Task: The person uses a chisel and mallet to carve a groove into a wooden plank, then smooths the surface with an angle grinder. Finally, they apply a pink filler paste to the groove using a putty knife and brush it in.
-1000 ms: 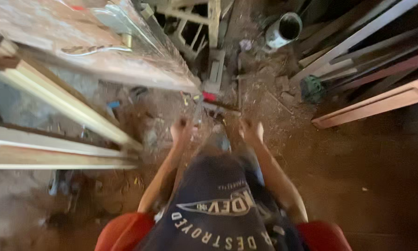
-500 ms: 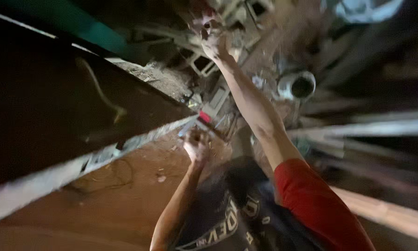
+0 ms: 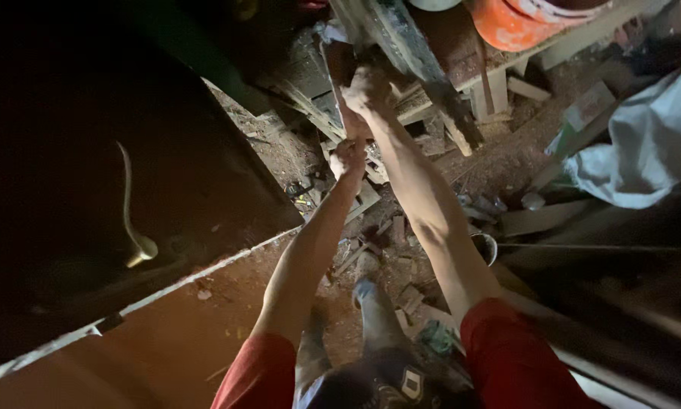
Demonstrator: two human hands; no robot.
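Both arms now stretched further forward than half second ago, hands closer together on same wooden board (image 3: 339, 76). Right hand (image 3: 368, 91) closed around board's upper part; left hand (image 3: 348, 157) gripping its lower end, just below. Board stands near upright among scrap wood, beside orange bucket (image 3: 522, 26). White sack (image 3: 651, 144) well right.

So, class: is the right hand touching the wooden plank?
Touching. The head view shows the right hand closed round the wooden plank, fingers wrapped on it, no gap visible.
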